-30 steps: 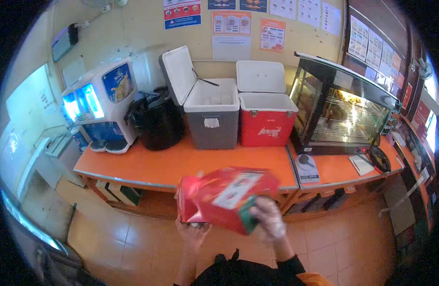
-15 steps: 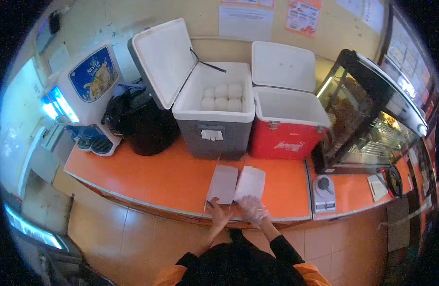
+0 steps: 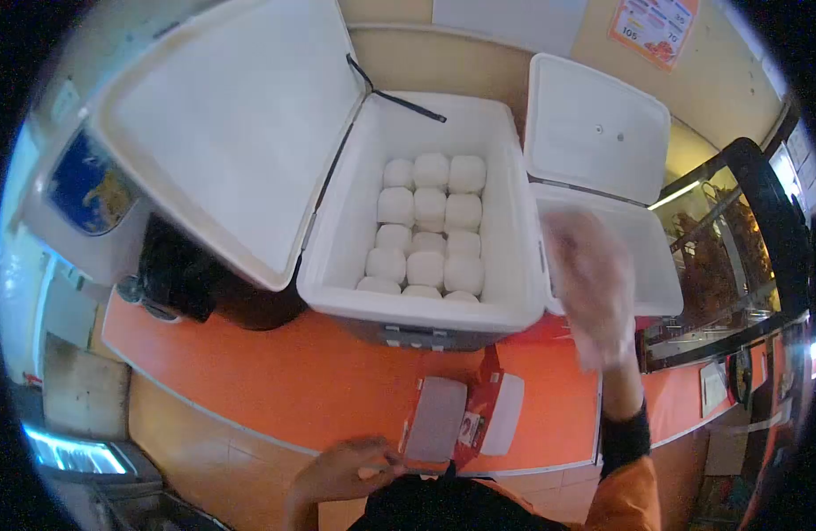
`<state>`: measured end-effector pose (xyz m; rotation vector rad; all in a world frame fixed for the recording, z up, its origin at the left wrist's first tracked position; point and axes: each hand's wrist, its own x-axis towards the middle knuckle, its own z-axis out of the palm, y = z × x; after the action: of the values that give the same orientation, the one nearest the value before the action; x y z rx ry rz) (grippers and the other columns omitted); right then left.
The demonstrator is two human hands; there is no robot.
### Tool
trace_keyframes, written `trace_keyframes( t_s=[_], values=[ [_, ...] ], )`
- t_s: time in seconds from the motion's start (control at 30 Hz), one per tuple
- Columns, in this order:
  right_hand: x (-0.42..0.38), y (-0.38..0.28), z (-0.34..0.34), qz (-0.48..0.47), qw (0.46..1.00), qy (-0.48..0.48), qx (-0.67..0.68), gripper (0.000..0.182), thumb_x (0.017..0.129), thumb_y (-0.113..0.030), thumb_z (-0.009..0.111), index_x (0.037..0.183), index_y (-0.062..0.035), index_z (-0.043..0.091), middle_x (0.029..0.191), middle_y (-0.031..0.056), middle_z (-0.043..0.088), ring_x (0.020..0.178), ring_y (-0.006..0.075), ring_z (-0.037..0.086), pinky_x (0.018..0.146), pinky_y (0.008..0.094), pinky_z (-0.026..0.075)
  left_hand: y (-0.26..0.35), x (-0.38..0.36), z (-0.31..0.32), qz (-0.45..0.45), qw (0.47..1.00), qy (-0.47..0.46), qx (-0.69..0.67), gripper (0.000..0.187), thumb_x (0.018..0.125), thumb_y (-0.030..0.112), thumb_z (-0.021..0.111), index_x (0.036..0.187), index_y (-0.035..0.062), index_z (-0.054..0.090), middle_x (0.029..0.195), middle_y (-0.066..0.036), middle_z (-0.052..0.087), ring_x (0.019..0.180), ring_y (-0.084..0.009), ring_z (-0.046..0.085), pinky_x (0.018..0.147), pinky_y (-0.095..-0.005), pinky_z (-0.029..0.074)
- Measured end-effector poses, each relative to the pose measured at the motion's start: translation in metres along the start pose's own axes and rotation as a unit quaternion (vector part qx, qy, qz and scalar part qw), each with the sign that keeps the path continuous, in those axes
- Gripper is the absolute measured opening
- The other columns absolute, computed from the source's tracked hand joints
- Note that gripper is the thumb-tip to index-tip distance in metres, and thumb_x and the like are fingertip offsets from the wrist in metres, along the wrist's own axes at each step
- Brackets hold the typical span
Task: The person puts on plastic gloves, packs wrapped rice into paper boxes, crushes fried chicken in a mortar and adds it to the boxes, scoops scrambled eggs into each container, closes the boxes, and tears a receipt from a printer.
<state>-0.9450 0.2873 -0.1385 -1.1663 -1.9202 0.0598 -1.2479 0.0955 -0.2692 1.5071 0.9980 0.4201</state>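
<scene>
My right hand [image 3: 589, 274], in a clear plastic glove, is raised over the red cooler [image 3: 545, 330]. Motion smears its fingers, and I cannot see whether they hold anything. Low at the front, my bare left hand [image 3: 359, 467] has loosely bent fingers with a gap at the thumb, beside the near left corner of an open food carton [image 3: 436, 420]. The carton lies unfolded on the orange counter, its pale inner faces up and red printed parts between them. Rows of white rounded bundles [image 3: 430, 211] fill the bottom of the grey cooler [image 3: 505, 311], whose lid [image 3: 235, 124] stands open.
The red cooler's lid [image 3: 598, 128] is raised against the wall. At the right stands a lit glass display case [image 3: 722, 257]. A drink dispenser [image 3: 93, 208] and a black bag-like bundle [image 3: 182, 270] are on the left. The orange counter [image 3: 275, 380] has a light front edge.
My right hand has left the carton and risen to the red cooler. My left hand has shifted left and down, off the carton. The view has moved closer to the coolers.
</scene>
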Motion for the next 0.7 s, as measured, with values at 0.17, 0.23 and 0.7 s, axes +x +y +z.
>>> trace_keyframes(
  t_s=[0.17,0.23,0.7],
  values=[
    [0.095,0.088,0.202,-0.045,0.859,-0.51,0.006,0.035,0.081,-0.013,0.056,0.114,-0.0054,0.063,0.129,0.0167,0.056,0.115,0.0294,0.056,0.095,0.0379,0.046,0.032,0.087,-0.064,0.277,0.868,0.371,0.181,0.016,0.077,0.021,0.073,0.088,0.0125,0.065,0.085,-0.003,0.059,0.085,-0.0233,0.058,0.077,-0.0408,0.043],
    [0.111,0.063,0.271,-0.178,0.601,-0.705,-0.332,0.043,0.086,-0.025,0.058,0.125,-0.0076,0.058,0.138,0.0147,0.05,0.123,0.0245,0.052,0.1,0.0353,0.044,0.027,0.12,-0.074,0.316,0.772,0.498,0.234,0.016,0.074,0.021,0.073,0.087,0.0165,0.065,0.086,0.0,0.056,0.085,-0.0219,0.056,0.077,-0.0401,0.042],
    [0.1,0.104,0.314,0.347,0.626,-0.604,0.351,0.08,0.069,-0.041,0.078,0.132,-0.0008,0.05,0.143,0.0105,0.046,0.133,0.0222,0.04,0.105,0.0336,0.038,-0.007,0.129,-0.075,0.333,0.699,0.435,0.46,0.01,0.087,0.033,0.057,0.086,0.0263,0.063,0.096,0.013,0.058,0.1,-0.009,0.05,0.093,-0.0277,0.048]
  ],
)
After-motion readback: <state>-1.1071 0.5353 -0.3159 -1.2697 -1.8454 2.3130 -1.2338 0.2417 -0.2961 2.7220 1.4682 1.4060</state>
